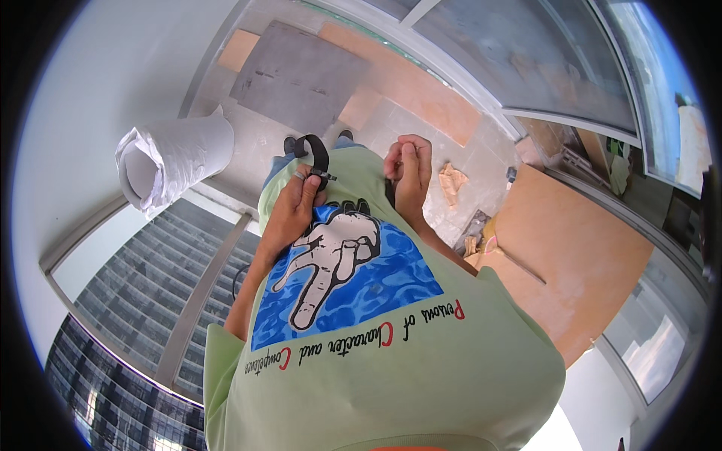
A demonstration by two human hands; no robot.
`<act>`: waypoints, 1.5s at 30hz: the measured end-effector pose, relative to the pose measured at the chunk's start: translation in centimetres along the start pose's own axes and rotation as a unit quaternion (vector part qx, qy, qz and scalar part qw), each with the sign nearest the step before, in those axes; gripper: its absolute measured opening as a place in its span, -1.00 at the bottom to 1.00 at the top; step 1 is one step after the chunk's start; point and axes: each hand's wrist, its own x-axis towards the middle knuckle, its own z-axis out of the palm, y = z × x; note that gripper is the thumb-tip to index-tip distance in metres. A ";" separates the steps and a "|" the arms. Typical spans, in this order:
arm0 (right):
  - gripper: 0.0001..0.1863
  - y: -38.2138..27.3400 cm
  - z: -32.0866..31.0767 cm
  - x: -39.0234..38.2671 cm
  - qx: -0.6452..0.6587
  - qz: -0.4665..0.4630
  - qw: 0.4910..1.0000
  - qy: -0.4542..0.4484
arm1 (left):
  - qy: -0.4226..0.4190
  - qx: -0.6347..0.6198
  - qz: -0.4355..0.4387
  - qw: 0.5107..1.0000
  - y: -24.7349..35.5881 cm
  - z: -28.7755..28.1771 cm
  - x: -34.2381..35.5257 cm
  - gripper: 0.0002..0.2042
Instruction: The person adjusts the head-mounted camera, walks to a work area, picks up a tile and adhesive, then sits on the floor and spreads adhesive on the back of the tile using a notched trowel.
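Note:
At my waist, my left hand [299,201] is closed on a black strap [318,156] with a dark buckle [325,178]; the strap loops upward above my fingers. My right hand [408,171] is raised beside it, a short distance to the right, fingers curled toward the thumb; whether anything is inside them is hidden. Some dark material shows just behind its wrist. Both hands are in front of my pale green T-shirt [474,361], which has a blue printed panel.
At left stands a white plastic-wrapped roll [180,158] beside a window railing [203,286]. Ahead lie a grey board [289,71] and tan boards [451,113] on tiles. At right are crumpled brown paper [452,179], a large tan board [579,248] and framed glass panels [541,60].

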 end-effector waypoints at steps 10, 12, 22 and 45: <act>-0.75 0.6 -4.0 -2.5 -0.396 0.090 0.913 -0.021 | -0.039 0.046 0.032 0.998 0.7 1.2 0.8 -0.81; -0.78 0.1 -4.4 -3.5 -0.432 0.056 0.899 -0.054 | -0.050 0.060 0.025 0.997 0.8 1.3 0.9 -0.82; -0.62 -4.6 -4.3 -4.5 -0.421 0.099 0.887 -0.160 | -0.026 0.180 0.039 0.983 2.0 1.0 0.6 -0.79; -0.76 -2.9 -2.2 -4.2 -0.422 -0.141 0.878 -0.177 | -0.081 0.348 0.090 0.930 4.2 -0.4 1.8 -0.78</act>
